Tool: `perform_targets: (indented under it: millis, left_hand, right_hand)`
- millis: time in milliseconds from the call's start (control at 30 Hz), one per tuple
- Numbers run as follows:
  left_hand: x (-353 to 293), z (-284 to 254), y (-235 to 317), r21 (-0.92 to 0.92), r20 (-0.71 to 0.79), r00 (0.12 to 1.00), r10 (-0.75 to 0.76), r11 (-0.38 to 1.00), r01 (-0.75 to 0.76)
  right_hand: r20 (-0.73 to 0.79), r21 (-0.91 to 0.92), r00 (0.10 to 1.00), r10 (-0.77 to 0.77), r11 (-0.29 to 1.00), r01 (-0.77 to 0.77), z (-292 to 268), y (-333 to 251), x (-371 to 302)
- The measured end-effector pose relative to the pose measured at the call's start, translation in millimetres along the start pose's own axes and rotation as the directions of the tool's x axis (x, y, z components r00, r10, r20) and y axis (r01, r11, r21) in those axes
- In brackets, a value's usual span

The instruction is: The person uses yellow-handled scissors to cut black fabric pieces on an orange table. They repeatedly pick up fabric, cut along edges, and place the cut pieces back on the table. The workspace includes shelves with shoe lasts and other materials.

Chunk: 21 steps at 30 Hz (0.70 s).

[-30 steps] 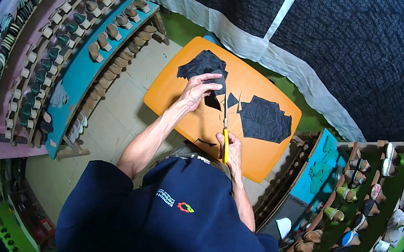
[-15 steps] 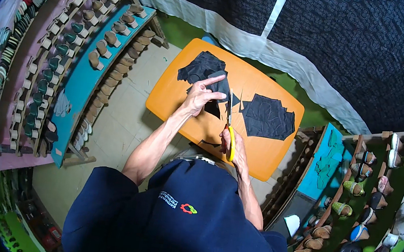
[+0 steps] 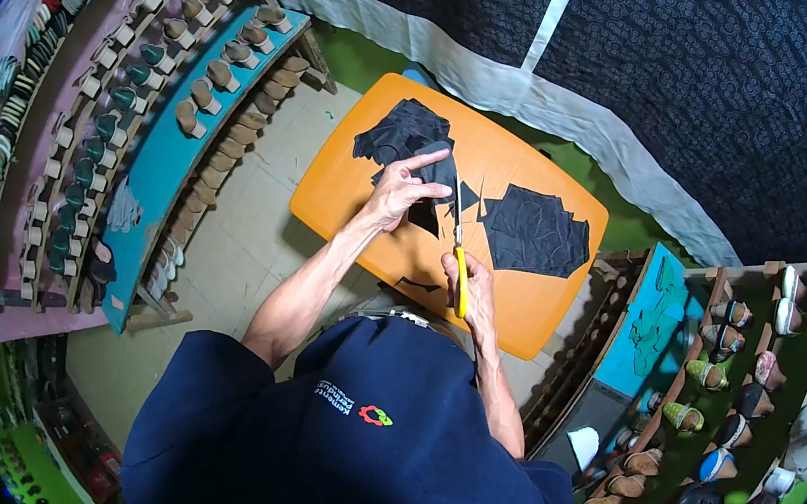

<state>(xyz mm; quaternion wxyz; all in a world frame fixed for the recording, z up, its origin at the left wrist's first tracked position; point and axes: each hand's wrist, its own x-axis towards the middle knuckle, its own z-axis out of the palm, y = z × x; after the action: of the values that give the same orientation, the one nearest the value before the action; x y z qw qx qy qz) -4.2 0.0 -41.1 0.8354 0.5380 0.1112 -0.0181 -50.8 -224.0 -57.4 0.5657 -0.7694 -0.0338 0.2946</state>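
Over the orange table (image 3: 336,188), my left hand (image 3: 396,194) holds a small black fabric piece (image 3: 440,173) between thumb and fingers, with the index finger stretched along it. My right hand (image 3: 481,290) is wrapped round the yellow handles of a pair of scissors (image 3: 461,281). Their blades point away from me and lie along the right edge of the held piece. Beyond my left hand lies a pile of black fabric pieces (image 3: 393,132). A second black stack (image 3: 539,232) rests on the table's right side. Dark offcuts (image 3: 425,217) are scattered between them.
Racks at the left carry rows of shoes on a teal shelf (image 3: 165,157). More shoes (image 3: 706,375) stand on racks at the right, beside a teal surface with green scraps (image 3: 656,313). A dark patterned curtain (image 3: 682,115) hangs behind the table.
The scissors' handles have come closer together and the blades have narrowed at the fabric's edge. My left hand keeps its place on the piece.
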Motion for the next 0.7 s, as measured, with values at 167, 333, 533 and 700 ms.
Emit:
perform_targets:
  millis: [167, 333, 533, 700]
  left_hand:
    - [0.8, 1.8, -0.1, -0.071, -0.051, 0.998, -0.034, 0.997, 0.031]
    - [-2.5, 3.2, -1.1, -0.033, -0.057, 0.998, 0.006, 0.999, -0.008]
    - [-6.1, 7.6, -2.8, -0.123, -0.057, 0.997, 0.048, 0.991, -0.055]
    - [-5.1, 1.6, -4.4, -0.084, -0.007, 0.999, 0.047, 0.995, -0.047]
  right_hand:
    - [-0.005, 0.058, 1.0, 0.021, 0.998, -0.021, -0.6, 12.8, 2.7]
    - [0.036, 0.087, 0.998, 0.052, 0.995, -0.055, 1.4, -4.6, -6.0]
    - [0.066, 0.068, 0.996, 0.058, 0.996, -0.062, -0.6, -9.9, -4.5]
    - [0.074, 0.053, 0.997, 0.029, 0.998, -0.033, 0.6, -11.4, -4.5]
